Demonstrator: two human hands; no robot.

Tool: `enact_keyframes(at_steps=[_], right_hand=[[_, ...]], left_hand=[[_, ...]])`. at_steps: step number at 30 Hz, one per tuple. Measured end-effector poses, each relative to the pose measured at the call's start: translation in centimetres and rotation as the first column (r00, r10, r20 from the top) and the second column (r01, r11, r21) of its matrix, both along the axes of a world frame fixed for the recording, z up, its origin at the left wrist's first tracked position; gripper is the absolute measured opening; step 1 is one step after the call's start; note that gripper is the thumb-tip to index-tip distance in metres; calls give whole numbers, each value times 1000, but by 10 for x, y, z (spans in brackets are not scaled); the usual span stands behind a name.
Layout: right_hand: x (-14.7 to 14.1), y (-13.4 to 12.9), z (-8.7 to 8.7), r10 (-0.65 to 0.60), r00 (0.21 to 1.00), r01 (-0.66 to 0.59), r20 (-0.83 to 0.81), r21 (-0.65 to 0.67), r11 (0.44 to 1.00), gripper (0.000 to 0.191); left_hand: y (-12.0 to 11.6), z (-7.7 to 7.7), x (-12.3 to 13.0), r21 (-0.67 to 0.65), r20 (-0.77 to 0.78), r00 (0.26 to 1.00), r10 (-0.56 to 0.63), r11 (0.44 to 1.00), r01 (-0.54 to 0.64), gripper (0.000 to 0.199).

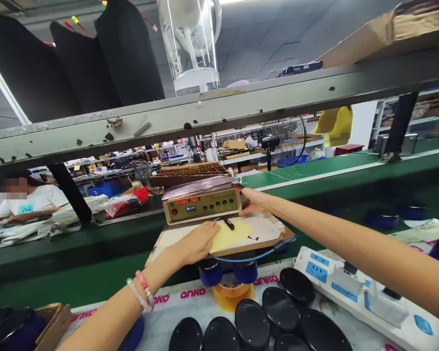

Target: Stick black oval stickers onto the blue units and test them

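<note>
We see the control box (pixel 204 202) on the wooden board (pixel 168 238), our right hand (pixel 253 200) spread around its right end; whether it squeezes, we cannot tell. Our left hand (pixel 201 240) lies palm-down on the board, any pinch hidden. We judge the box stiff, fairly heavy and smooth, best held by both ends, clear of its buttons (pixel 218 204).

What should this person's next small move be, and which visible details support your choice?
Perhaps nudge the control box slightly with the right hand while pressing down with the left. The right hand is at the box's right end, and the left lies on the board in front of it, so it seems well placed to steady the board.
</note>
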State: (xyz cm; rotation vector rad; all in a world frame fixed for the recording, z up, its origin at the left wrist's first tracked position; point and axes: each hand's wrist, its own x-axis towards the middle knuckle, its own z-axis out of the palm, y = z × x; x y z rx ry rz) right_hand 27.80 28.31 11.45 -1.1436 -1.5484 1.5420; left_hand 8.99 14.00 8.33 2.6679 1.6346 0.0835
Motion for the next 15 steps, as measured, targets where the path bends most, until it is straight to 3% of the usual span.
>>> enact_keyframes(at_steps=[15], right_hand=[[0,7,3,30,999,-33,-37,-85,996,32]], left_hand=[[27,3,4,-20,145,980,134,991,-132,36]])
